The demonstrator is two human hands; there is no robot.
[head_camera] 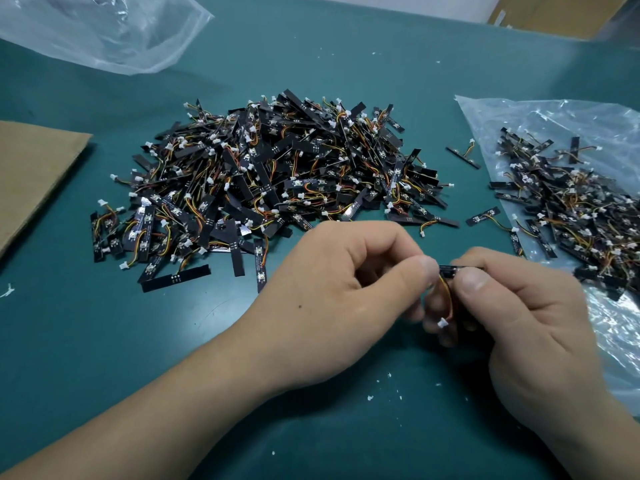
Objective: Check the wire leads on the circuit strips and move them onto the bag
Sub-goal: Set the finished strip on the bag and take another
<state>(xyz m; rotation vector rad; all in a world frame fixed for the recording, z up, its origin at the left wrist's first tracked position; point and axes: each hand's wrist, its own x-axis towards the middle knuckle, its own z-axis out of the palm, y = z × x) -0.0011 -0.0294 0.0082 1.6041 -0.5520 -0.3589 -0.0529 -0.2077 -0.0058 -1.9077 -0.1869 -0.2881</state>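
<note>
A big heap of black circuit strips (273,178) with orange and yellow wire leads and white plugs lies mid-table. A smaller heap (571,209) rests on a clear plastic bag (540,116) at the right. Near the front, my left hand (346,289) and my right hand (519,306) pinch one black strip (446,270) between them. Its wire lead (446,296) loops down to a white plug (442,322). Most of the strip is hidden by my fingers.
A few stray strips (464,156) (483,215) lie between the heap and the bag. A second clear bag (104,29) sits at the back left, a brown cardboard sheet (31,174) at the left edge. Small white crumbs dot the green table (138,341).
</note>
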